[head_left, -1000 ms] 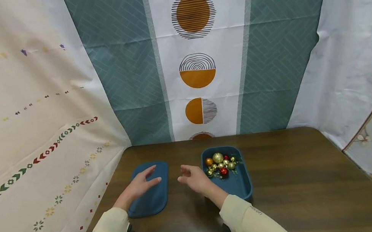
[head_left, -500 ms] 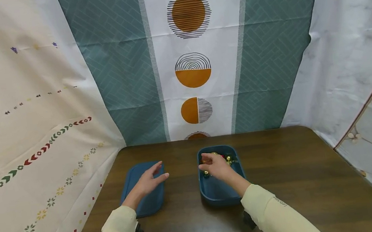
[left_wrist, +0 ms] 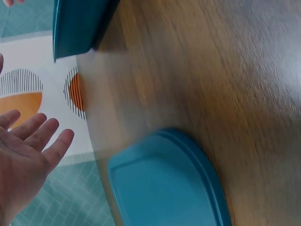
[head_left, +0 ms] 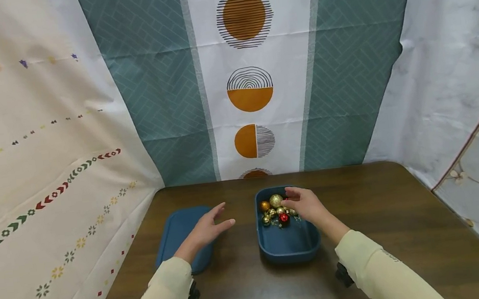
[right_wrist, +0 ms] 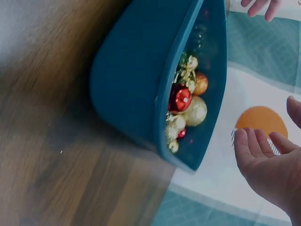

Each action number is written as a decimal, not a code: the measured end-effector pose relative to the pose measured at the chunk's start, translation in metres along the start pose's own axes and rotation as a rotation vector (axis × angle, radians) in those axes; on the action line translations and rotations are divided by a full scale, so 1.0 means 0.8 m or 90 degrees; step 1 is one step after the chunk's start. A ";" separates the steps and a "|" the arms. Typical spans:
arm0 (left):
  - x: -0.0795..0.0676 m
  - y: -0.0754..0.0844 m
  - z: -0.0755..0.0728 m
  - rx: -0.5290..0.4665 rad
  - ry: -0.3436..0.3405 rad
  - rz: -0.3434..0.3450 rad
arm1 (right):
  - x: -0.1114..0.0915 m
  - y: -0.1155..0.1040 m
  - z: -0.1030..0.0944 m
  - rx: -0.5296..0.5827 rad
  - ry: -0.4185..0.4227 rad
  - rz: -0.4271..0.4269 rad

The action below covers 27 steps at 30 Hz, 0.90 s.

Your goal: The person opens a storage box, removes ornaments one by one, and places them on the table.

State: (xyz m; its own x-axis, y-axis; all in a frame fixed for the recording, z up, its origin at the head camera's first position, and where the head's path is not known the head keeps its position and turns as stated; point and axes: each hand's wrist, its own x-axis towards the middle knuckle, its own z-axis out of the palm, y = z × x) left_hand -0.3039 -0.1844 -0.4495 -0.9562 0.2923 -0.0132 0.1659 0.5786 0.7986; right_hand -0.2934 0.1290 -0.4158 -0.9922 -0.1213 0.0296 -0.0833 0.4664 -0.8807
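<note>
A blue rectangular box (head_left: 291,256) with rounded corners stands on the table, holding small Christmas baubles (head_left: 276,201) in gold, red and orange at its far end. My right hand (head_left: 309,204) hovers over the box's right side, fingers relaxed and holding nothing. To the left lies a flat blue lid (head_left: 181,232). My left hand (head_left: 207,228) is in the air over the lid's right edge, thumb and fingers spread, with nothing in it. In the right wrist view a red bauble (right_wrist: 181,98) shows inside the box, and the right hand (right_wrist: 268,165) is apart from the rim.
The brown wooden table (head_left: 364,234) reaches back to a wall hanging (head_left: 258,117) with circle prints. A cream patterned cloth (head_left: 49,191) hangs along the left, and a white floral cloth (head_left: 465,143) along the right.
Both hands have moved right. My right hand has passed from the box's left side across the baubles to its right side; my left hand has shifted towards the lid's right edge.
</note>
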 end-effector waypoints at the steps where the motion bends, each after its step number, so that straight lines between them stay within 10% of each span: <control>1: 0.001 0.002 0.002 0.002 -0.001 0.001 | 0.000 0.001 -0.002 -0.003 0.004 0.003; 27: 0.004 0.034 0.083 0.002 -0.030 0.047 | 0.009 0.049 0.046 -0.013 0.143 0.041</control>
State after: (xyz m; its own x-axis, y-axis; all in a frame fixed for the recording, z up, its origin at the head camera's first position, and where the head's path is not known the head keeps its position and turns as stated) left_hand -0.2868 -0.1173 -0.4681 -0.9291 0.3695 0.0174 0.2360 0.5560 0.7970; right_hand -0.3003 0.1143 -0.4673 -0.9911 0.1063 0.0797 -0.0184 0.4843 -0.8747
